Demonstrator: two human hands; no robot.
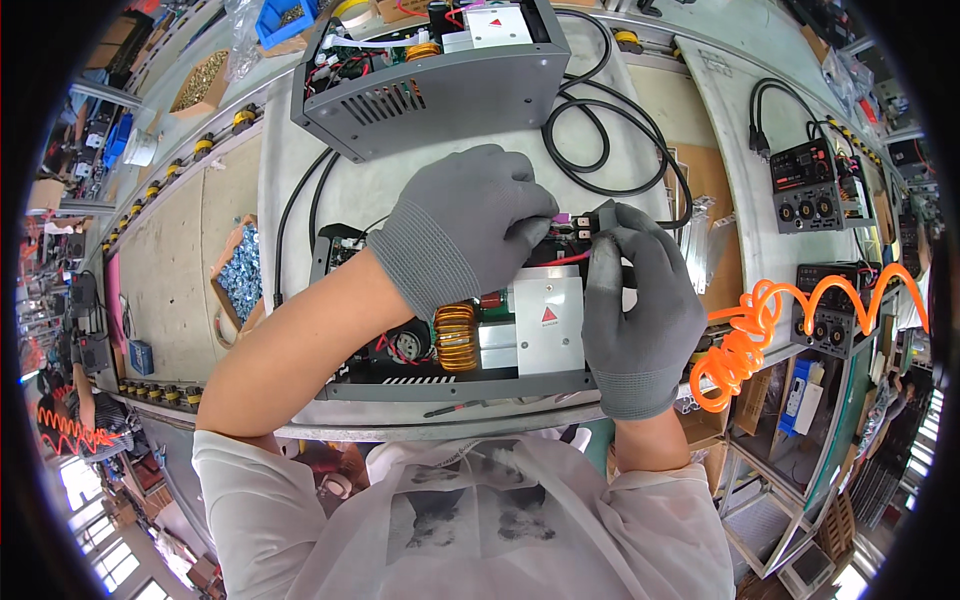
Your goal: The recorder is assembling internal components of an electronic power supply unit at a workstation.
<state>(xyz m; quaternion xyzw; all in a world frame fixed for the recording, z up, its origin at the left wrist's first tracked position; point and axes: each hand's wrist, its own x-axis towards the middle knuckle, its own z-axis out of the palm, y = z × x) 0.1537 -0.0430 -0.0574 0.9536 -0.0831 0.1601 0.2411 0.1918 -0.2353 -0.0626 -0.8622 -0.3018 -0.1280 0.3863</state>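
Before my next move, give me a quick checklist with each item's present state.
1. Gloves on: ok; left hand and right hand both wear gray gloves.
2. Access to the near gray chassis: ok; its top is open and the copper toroidal coil shows.
3. Purple connector fully seated: cannot tell; fingers crowd it.
4. Black power cable clear of the right hand: cannot tell; it runs close by.
5. Slim dark tool put away: not ok; it lies loose near the front edge.
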